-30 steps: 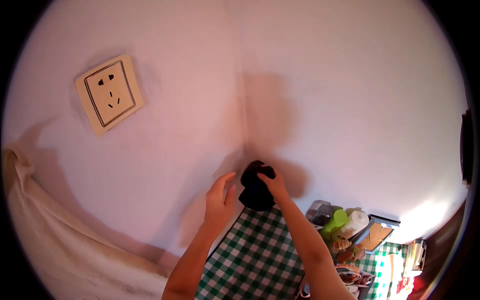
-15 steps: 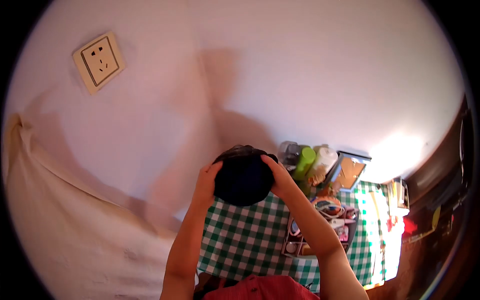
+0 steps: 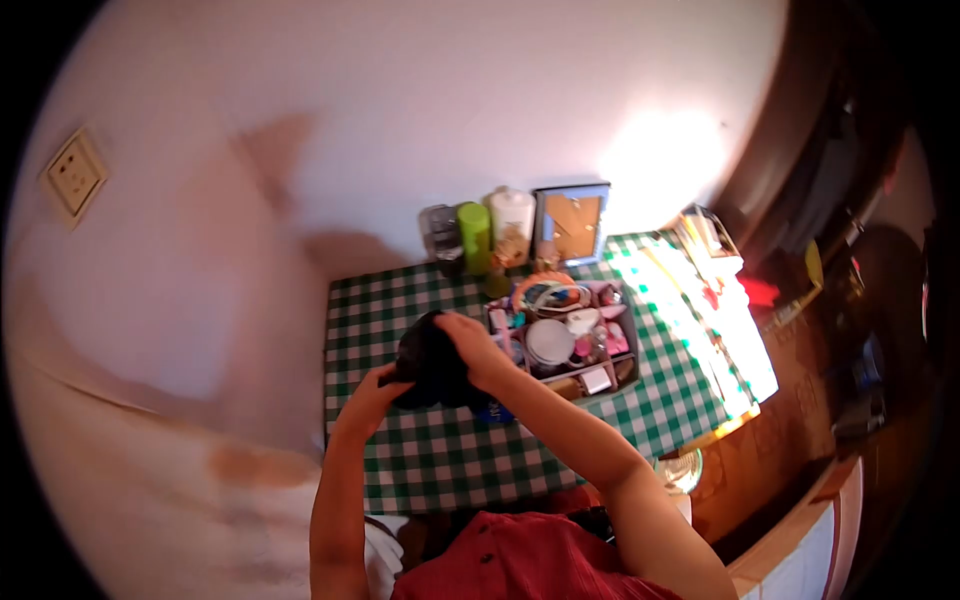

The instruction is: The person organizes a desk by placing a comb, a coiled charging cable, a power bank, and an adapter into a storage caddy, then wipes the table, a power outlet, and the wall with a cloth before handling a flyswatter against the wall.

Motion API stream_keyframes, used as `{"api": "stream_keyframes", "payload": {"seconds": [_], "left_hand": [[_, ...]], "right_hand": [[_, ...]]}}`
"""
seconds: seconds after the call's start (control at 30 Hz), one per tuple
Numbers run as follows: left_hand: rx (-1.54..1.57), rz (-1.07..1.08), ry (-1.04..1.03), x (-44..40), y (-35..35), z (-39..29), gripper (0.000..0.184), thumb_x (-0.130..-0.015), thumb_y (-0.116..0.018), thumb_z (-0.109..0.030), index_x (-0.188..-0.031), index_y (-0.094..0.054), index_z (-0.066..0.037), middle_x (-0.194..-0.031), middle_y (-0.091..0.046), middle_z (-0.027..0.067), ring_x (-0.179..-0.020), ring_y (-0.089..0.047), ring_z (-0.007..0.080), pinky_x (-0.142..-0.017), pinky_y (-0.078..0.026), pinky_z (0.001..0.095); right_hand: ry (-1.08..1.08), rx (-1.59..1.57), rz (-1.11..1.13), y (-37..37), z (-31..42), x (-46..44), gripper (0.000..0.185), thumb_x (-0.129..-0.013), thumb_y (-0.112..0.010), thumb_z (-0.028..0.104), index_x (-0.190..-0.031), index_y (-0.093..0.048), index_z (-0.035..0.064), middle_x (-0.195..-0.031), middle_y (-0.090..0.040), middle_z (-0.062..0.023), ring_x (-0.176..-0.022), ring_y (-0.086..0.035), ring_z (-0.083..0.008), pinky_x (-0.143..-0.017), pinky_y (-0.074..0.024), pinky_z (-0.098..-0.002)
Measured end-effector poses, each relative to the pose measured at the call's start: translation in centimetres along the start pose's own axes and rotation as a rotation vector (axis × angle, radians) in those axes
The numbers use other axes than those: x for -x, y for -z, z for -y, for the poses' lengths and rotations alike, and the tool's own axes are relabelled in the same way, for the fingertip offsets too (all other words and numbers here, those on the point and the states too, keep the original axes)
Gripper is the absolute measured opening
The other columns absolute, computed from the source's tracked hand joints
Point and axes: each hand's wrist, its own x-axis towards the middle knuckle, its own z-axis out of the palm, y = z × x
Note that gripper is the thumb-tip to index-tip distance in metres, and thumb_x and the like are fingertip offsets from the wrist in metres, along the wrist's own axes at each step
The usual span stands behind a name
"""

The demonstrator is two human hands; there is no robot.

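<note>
Both hands hold a soft dark cap above the checked tablecloth, and it looks partly folded. My left hand grips its left lower edge, fingers bent around the cloth. On the upper right side my right hand is closed over the cap, with some fingertips hidden behind it. A blue patch with pale lettering shows just below the right side of the cap; whether it belongs to the cap I cannot tell. Right of my right hand stands a divided organizer box full of small items.
Along the wall stand a clear container, a green bottle, a white bottle and a photo frame. The green-and-white tablecloth covers the table. A wall socket is at far left.
The view has turned right and down, showing more of the table. The cap has gone from a rounded shape held up near the wall to a crumpled shape lower over the table.
</note>
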Motion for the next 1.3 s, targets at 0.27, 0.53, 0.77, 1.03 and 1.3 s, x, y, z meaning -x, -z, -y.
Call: {"api": "stream_keyframes", "payload": {"seconds": [0.27,0.53,0.77,1.03,1.3], "left_hand": [[0.564,-0.052,-0.085,2.3,-6.6,1.3,0.048,-0.09,-0.055,-0.03,-0.131,-0.047,-0.006,-0.129,-0.052,0.0119,-0.121,-0.048,0.0279,-0.103,-0.036,0.0456],[0.804,-0.104,-0.249,3.9,-12.2,-1.8,0.055,-0.093,-0.043,-0.045,-0.133,-0.046,-0.008,-0.136,-0.047,0.0133,-0.128,-0.042,0.0313,-0.103,-0.036,0.052],[0.879,-0.055,-0.419,2.1,-15.9,-2.3,0.055,-0.09,-0.045,-0.042,-0.132,-0.047,-0.007,-0.136,-0.048,0.0138,-0.128,-0.042,0.0314,-0.105,-0.033,0.0509],[0.882,-0.157,-0.447,2.4,-18.2,-5.4,0.055,-0.09,-0.045,-0.045,-0.13,-0.05,-0.008,-0.132,-0.052,0.0113,-0.122,-0.049,0.0271,-0.104,-0.036,0.0455],[0.742,-0.18,-0.587,3.3,-15.1,-5.8,0.045,-0.084,-0.059,-0.021,-0.125,-0.052,-0.005,-0.124,-0.057,0.0117,-0.117,-0.052,0.0286,-0.103,-0.038,0.0443]], "right_hand": [[0.862,0.516,-0.323,9.9,5.3,5.0,0.012,-0.09,-0.053,0.005,-0.102,-0.057,0.0053,-0.082,-0.059,-0.0014,-0.079,-0.057,-0.0113,-0.071,-0.0474,-0.0254],[0.541,1.219,-1.151,41.2,9.9,6.3,0.033,-0.076,-0.052,0.004,-0.107,-0.062,-0.0033,-0.099,-0.065,-0.0216,-0.093,-0.064,-0.0331,-0.084,-0.0498,-0.038],[0.11,1.317,-1.156,57.5,7.1,9.0,0.039,-0.094,-0.032,0.013,-0.128,-0.045,-0.0009,-0.112,-0.058,-0.0272,-0.101,-0.059,-0.0369,-0.085,-0.0465,-0.0428],[-0.017,1.381,-0.786,52.1,11.1,10.5,0.053,-0.086,-0.044,0.013,-0.138,-0.031,0.0196,-0.129,-0.042,-0.0282,-0.11,-0.05,-0.0413,-0.091,-0.042,-0.0426],[0.496,1.637,-0.598,44.4,16.0,10.5,0.031,-0.087,-0.04,0.009,-0.098,-0.067,-0.0003,-0.08,-0.056,-0.0177,-0.083,-0.06,-0.0321,-0.08,-0.0486,-0.0407]]}}
